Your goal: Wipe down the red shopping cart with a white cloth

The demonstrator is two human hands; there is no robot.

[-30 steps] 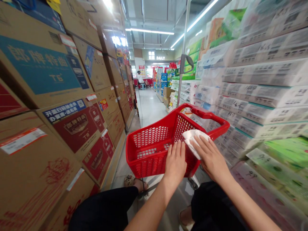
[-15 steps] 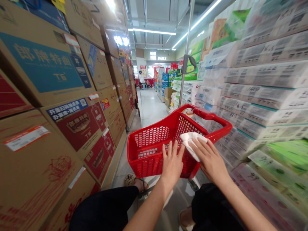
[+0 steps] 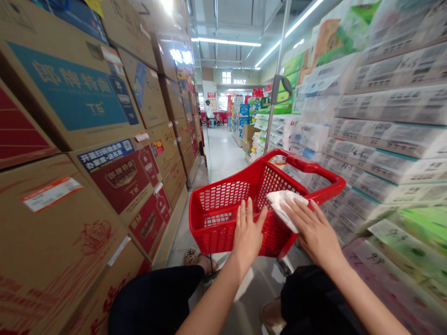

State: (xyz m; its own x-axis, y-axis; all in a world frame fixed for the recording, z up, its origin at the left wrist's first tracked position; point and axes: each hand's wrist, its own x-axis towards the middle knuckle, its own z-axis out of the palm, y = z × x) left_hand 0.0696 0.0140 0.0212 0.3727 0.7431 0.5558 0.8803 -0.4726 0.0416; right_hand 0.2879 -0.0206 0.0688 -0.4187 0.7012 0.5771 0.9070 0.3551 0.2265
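A red plastic shopping cart (image 3: 220,232) with perforated sides stands in front of me, its handle (image 3: 314,167) at the right. My left hand (image 3: 247,232) lies over the near rim of the basket, fingers apart, holding nothing. Under the fingers of my right hand (image 3: 310,228) is a folded white cloth (image 3: 284,207), pressed on the near rim close to the handle end. The palm side of my right hand is hidden. Inside the basket I see no goods.
Stacked cartons (image 3: 122,181) rise close on the left. Piled tissue packs (image 3: 387,139) line the right. A metal post with a grey hook (image 3: 281,89) stands behind the cart. Farther down the aisle a person (image 3: 209,110) is near a blue stool. My knees flank the cart.
The view has shifted slightly, so the cart and shelves sit a little farther right. My right hand with the cloth stays at the near rim, and my left hand's fingers are slightly closer together.
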